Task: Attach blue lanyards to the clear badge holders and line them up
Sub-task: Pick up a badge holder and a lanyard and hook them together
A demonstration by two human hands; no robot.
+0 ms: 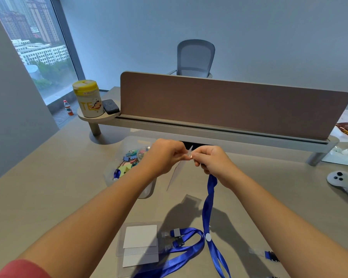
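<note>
Nearest, flat on the grey desk (48, 177): stacked clear plastic badge holders with white inserts (140, 244), blue lanyards clipped on.
Another clear badge holder (176, 173) is pinched aloft by left hand (165, 155); right hand (211, 159) pinches a blue ribbon lanyard's (207, 203) clip against it. Lining-up judged outstanding.

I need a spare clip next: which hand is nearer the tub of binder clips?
Left. The left hand is raised just right of the tub of binder clips, its forearm crossing the tub's near edge. The right hand is farther right, beyond the left.
</note>
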